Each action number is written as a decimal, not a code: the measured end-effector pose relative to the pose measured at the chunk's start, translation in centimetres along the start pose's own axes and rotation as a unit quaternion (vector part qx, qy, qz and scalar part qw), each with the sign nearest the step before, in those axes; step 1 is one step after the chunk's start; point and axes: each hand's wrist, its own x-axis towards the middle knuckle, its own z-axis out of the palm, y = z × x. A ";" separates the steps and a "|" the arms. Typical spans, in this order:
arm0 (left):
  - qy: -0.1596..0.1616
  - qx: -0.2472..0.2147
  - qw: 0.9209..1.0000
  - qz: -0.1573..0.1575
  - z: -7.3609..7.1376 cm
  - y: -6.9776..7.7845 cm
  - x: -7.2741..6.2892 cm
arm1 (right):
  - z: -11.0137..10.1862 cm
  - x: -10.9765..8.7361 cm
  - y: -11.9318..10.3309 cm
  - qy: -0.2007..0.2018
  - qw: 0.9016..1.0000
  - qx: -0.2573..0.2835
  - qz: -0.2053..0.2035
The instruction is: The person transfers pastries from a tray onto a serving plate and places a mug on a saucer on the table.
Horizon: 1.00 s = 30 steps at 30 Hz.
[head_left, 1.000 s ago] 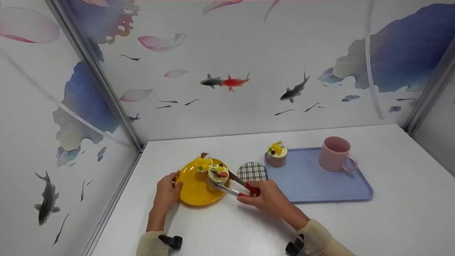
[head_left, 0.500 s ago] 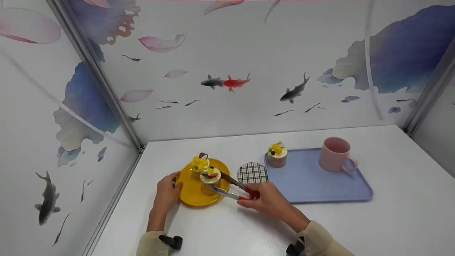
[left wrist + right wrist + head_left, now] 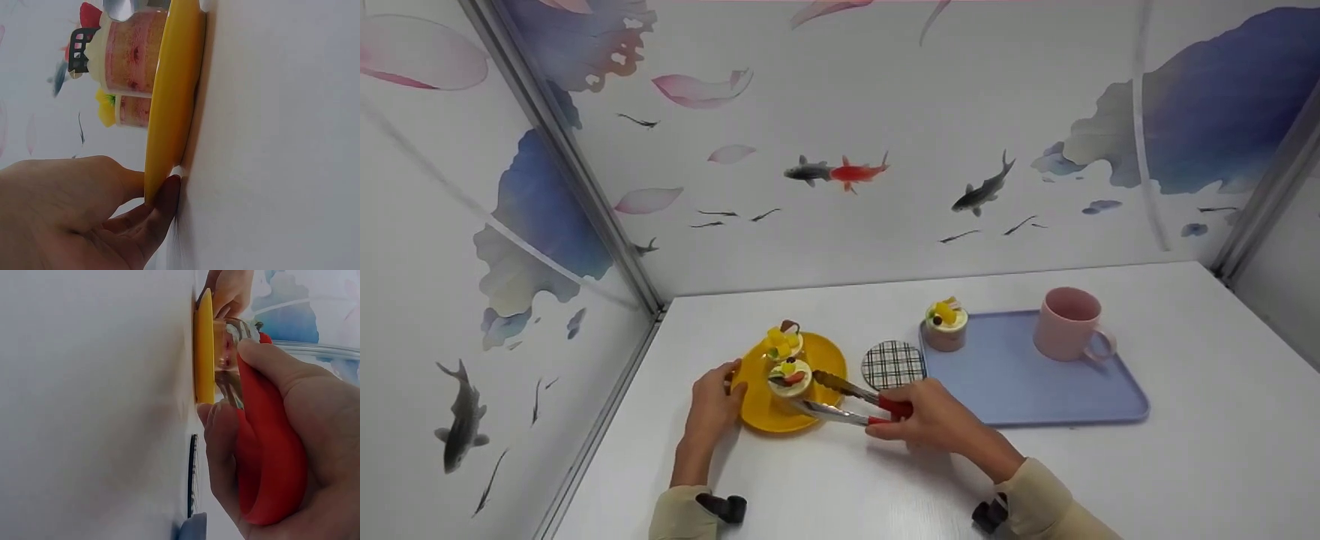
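Observation:
My left hand (image 3: 716, 405) pinches the near-left rim of a round yellow plate (image 3: 829, 358), thumb above and fingers beneath, as the left wrist view shows. On the plate stand two small dessert cups side by side. The front cup (image 3: 790, 381) has cream and a red fruit slice on top; the back cup (image 3: 784, 343) carries yellow fruit cubes. Both show pink and tan layers in the left wrist view. My right hand (image 3: 937, 420) grips metal tongs (image 3: 840, 414) by their red handles (image 3: 270, 444). Their arms stand spread, tips close by the front cup's right side.
A round plaid coaster (image 3: 892, 364) lies between the plate and a blue-lavender tray (image 3: 1035, 397). The tray bears a third fruit-topped dessert cup (image 3: 946, 326) at its back-left corner and a pink mug (image 3: 1067, 326) at its back right. Printed wall panels (image 3: 885, 247) bound the white table.
The front dessert cup has moved left and down onto the plate beside the other cup. The tongs' arms have spread and their tips now show apart from it. The left hand stays put.

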 end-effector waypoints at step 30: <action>0.001 0.003 1.000 0.007 0.0 -0.2 0.1 | -0.6 -0.7 0.4 0.019 0.998 -0.031 0.050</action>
